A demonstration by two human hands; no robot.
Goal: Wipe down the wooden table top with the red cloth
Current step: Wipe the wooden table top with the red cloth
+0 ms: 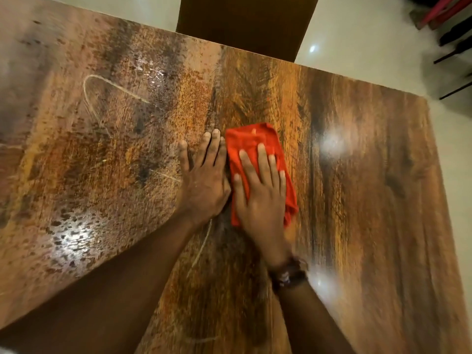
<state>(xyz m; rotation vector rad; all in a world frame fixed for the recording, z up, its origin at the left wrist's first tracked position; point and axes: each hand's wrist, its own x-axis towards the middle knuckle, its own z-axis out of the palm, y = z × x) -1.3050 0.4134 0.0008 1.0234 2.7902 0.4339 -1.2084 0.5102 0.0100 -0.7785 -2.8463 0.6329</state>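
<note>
The right hand [260, 192] is pressing flat, fingers straight and slightly spread, on the folded red cloth [252, 139] lying mid-way across the wooden counter [370, 187], while the left hand [204, 180] is resting flat on the wood just left of it, a dark chair [245, 21] standing at the far edge.

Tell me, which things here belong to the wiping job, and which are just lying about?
In the job: red cloth, wooden table top, right hand flat on the cloth, left hand flat on the wood beside it.
Just about: brown chair back past the far edge, red and black clutter on the floor.
</note>
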